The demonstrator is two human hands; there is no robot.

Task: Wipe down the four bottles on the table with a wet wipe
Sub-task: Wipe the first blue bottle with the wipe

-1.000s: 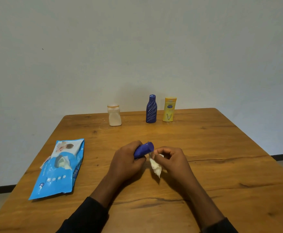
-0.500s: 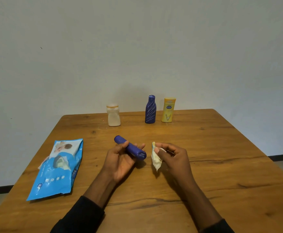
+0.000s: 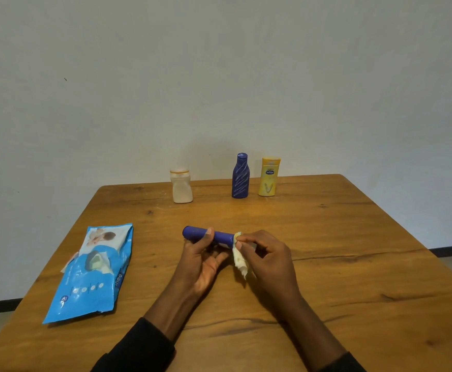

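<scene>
**newbie:** Any tips for this one?

**regular:** Your left hand [image 3: 203, 261] grips the slim blue bottle [image 3: 221, 236] sideways, thumb curled over it, over the middle of the worktop [image 3: 327, 237]. Your right hand [image 3: 267, 253] pinches the wet wipe [image 3: 239, 260] against its right end. I'd wrap the wipe round the barrel and roll the bottle with that thumb so the whole way round gets cleaned, both ends too.

**newbie:** And the rest?

**regular:** The white bottle [image 3: 182, 187], dark blue bottle [image 3: 240, 177] and yellow bottle [image 3: 269, 178] stand at the far edge. Can't tell if they're done.

Soft, even light — sharp focus, faint shadows, wide-angle bowing
</scene>
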